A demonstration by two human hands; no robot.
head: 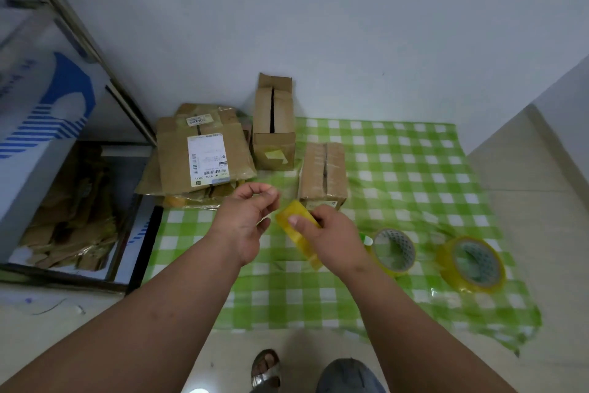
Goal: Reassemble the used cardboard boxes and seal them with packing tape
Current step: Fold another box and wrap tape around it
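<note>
Above the green checked cloth [398, 150]: right hand [331, 233] gripping a yellow tape roll [298, 233], held edge-on; left hand [247, 220] pinching thumb to fingertips beside it, likely on the tape's end, too clear to see. On the cloth's far side: two boxes, one tall [274, 125], one low [323, 172], seams unsealed; flattened boxes [204, 153] at its left edge; two spare rolls [393, 250] to the right. Risk: strip folding onto itself. Roll's core hidden.

Plain white wall [350, 26], pale tiled floor [535, 201], green checked cloth [414, 169]
</note>
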